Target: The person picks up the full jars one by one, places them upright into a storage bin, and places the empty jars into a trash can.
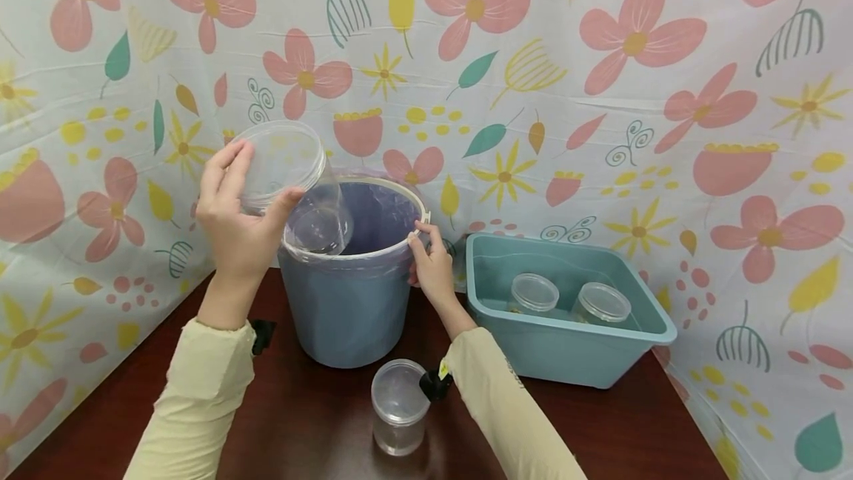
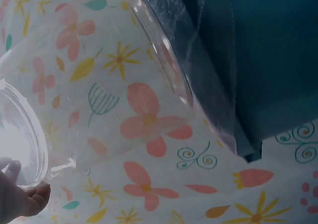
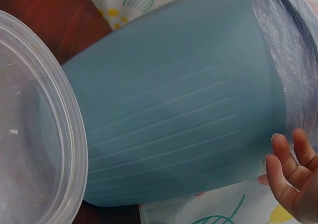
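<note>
My left hand (image 1: 240, 217) grips a large clear plastic jar (image 1: 283, 158) by its lid, thumb on one side and fingers on the other. The jar tilts, its base dipping inside the mouth of a blue trash bin (image 1: 343, 317) at the left of the rim. In the left wrist view, the jar's clear wall (image 2: 109, 119) spans from the hand towards the bin. My right hand (image 1: 433, 264) pinches the bin's pale rim ring on the right side, over a thin purple bag liner (image 3: 278, 40).
A smaller clear lidded jar (image 1: 398, 432) stands upright on the dark wooden table (image 1: 300, 421), in front of the bin. To the right sits a teal rectangular tub (image 1: 566, 358) with two lidded jars (image 1: 535, 291) inside. A flower-patterned curtain (image 1: 480, 95) hangs close behind.
</note>
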The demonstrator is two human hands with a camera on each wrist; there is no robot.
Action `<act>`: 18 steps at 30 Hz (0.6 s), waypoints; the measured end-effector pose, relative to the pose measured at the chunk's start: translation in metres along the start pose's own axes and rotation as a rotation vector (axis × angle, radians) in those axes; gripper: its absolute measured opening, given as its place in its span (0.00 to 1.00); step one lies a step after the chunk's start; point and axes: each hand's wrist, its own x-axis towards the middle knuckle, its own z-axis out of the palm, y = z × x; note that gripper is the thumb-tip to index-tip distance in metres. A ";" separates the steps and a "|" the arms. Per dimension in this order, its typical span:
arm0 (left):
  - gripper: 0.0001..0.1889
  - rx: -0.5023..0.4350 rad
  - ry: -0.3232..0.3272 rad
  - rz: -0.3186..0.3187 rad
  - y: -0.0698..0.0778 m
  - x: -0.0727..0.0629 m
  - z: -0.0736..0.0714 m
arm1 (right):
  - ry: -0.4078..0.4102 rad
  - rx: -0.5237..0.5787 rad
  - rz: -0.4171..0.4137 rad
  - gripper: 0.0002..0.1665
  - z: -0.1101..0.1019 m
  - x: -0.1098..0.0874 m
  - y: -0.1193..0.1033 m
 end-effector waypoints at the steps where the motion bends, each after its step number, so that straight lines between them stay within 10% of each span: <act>1: 0.48 -0.001 0.015 0.007 -0.002 -0.001 0.002 | 0.003 -0.003 0.004 0.22 0.000 0.000 0.000; 8: 0.47 -0.055 0.063 0.063 -0.011 -0.006 0.020 | 0.026 -0.013 0.001 0.21 0.000 -0.001 -0.001; 18: 0.43 -0.015 -0.103 0.049 -0.029 -0.035 0.022 | 0.014 -0.013 0.000 0.21 0.000 -0.002 -0.002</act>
